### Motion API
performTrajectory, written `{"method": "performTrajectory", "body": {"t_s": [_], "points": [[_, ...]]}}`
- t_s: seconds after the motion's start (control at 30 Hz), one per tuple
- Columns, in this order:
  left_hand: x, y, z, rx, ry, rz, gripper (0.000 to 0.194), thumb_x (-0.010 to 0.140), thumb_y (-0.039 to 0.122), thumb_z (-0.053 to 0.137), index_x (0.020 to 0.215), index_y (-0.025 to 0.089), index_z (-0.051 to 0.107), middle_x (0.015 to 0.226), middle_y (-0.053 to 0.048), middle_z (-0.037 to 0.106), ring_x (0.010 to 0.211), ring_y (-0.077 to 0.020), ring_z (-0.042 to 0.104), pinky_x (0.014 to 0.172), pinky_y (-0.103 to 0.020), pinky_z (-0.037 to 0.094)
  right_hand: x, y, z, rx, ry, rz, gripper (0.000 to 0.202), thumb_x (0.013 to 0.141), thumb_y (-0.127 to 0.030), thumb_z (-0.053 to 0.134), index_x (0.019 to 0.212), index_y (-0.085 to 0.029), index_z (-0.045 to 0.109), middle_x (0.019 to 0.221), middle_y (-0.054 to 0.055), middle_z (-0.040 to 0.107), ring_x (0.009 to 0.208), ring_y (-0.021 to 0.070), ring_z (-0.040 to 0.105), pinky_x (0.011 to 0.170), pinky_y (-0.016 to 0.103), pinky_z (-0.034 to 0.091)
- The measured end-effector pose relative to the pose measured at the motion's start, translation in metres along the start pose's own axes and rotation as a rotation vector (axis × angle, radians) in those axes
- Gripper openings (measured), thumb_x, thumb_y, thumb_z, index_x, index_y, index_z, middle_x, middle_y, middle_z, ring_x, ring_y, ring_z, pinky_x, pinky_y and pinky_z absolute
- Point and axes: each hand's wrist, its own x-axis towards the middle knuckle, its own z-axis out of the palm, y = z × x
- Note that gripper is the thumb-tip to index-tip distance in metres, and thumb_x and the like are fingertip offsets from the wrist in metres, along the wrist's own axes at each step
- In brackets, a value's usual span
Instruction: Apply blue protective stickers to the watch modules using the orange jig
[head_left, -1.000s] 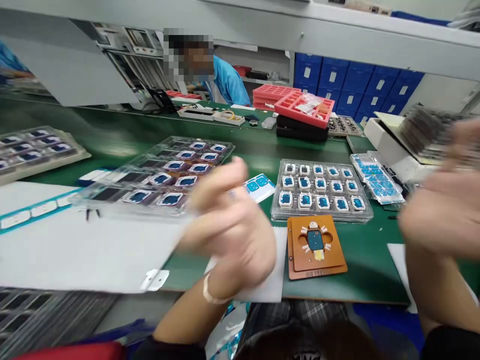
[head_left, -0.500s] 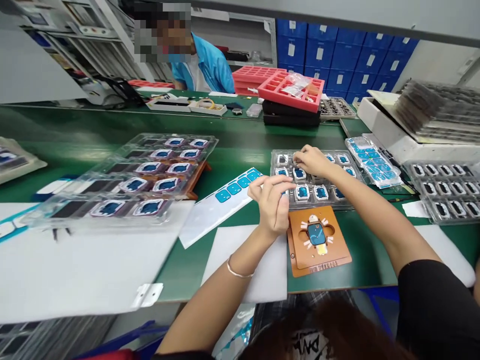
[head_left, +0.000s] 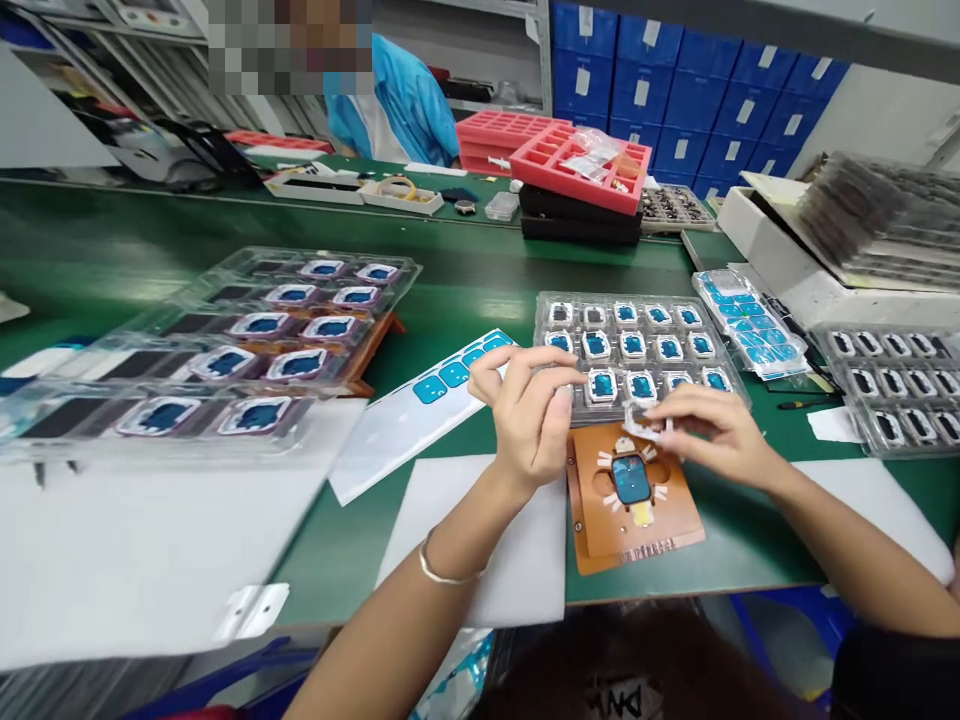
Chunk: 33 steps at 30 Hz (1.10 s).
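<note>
My right hand (head_left: 709, 430) pinches a thin white frame (head_left: 637, 425), tilted, above the top right of an orange fixture (head_left: 600, 545). On that fixture lies a dark watch screen (head_left: 631, 480), with small white tabs and a yellow tab round it. My left hand (head_left: 529, 410) hovers just left of the fixture, fingers loosely bent and apart, with nothing visible in them. Behind both hands is a clear tray (head_left: 651, 372) of white frames, most with blue film in the middle; my left fingers overlap its front left corner in view.
At left, a large clear tray (head_left: 176, 338) of framed screens rests on a brown stand (head_left: 375, 350). A sheet of blue film pieces (head_left: 397, 430) and a white foam sheet (head_left: 480, 550) lie nearer. More trays (head_left: 892, 375) stand at right. A person in blue (head_left: 405, 100) sits opposite.
My right hand has come back from the tray's far left to the fixture, now with a white frame in its fingers. My left hand stays nearly in place. The camera view has shifted slightly.
</note>
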Motion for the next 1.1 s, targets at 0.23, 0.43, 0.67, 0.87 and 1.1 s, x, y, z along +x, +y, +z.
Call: {"method": "performTrajectory", "body": {"t_s": [0.23,0.43,0.67,0.87,1.1], "points": [[-0.001,0.015,-0.026,-0.092,-0.359,0.256,0.021,0.094,0.023,0.043,0.085,0.021,0.062,0.087,0.0,0.071,0.091,-0.0226,0.047,0.089,-0.046,0.026,-0.027,-0.005,0.001,-0.22,-0.062,-0.144,0.012,0.101,-0.017,0.053,0.109,-0.016,0.062,0.075,0.002,0.064,0.061,0.0135,0.056,0.055,0.025,0.043],[-0.008,0.015,-0.026,-0.209,-0.569,0.317,0.014,0.091,0.029,0.052,0.089,0.02,0.062,0.089,0.0,0.072,0.092,-0.0216,0.053,0.089,-0.043,0.03,-0.029,0.003,0.003,0.014,-0.151,-0.01,0.013,0.101,-0.028,0.057,0.096,-0.017,0.062,0.066,-0.002,0.057,0.055,0.0096,0.05,0.053,0.021,0.039],[-0.013,0.015,-0.023,-0.348,-0.747,0.288,0.019,0.09,0.035,0.055,0.095,0.02,0.066,0.096,-0.002,0.073,0.104,-0.0239,0.056,0.098,-0.047,0.03,-0.027,0.006,-0.007,-0.043,-0.097,-0.029,0.021,0.098,-0.033,0.062,0.11,-0.017,0.063,0.09,0.005,0.06,0.077,0.0144,0.059,0.067,0.026,0.047],[-0.013,0.016,-0.023,-0.375,-0.778,0.263,0.022,0.092,0.039,0.056,0.097,0.02,0.066,0.094,-0.001,0.073,0.106,-0.0247,0.056,0.1,-0.049,0.029,-0.027,0.009,-0.018,-0.133,-0.184,0.022,0.02,0.095,-0.03,0.067,0.111,-0.018,0.063,0.122,0.011,0.062,0.106,0.0216,0.061,0.089,0.037,0.05],[-0.01,0.013,-0.023,-0.246,-0.566,0.196,0.018,0.088,0.035,0.064,0.098,0.02,0.063,0.09,-0.001,0.072,0.094,-0.0222,0.057,0.085,-0.041,0.041,-0.027,0.003,-0.009,-0.238,-0.113,-0.044,0.024,0.093,-0.033,0.069,0.11,-0.018,0.062,0.114,0.01,0.067,0.092,0.0217,0.062,0.08,0.04,0.05]]}}
